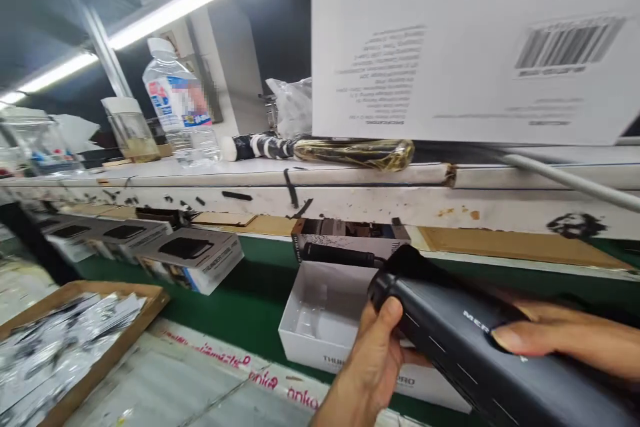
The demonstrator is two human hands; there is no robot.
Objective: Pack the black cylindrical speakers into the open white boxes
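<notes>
My left hand [367,363] grips the front end of a long black device [450,340] with white lettering, thumb on its rounded tip. My right hand [565,337] lies over the device's top further back, fingers pressed on it. The device hovers above an open white box [325,320] with a clear plastic insert, standing on the green conveyor belt [250,293]. A black cylindrical part [337,255] rests at the box's far edge.
Several closed product boxes [193,257] line the belt to the left. A wooden tray of silvery packets [65,340] sits at lower left. On the shelf stand a water bottle [177,107], a jar, a wrapped umbrella [320,150] and a large white carton [475,40].
</notes>
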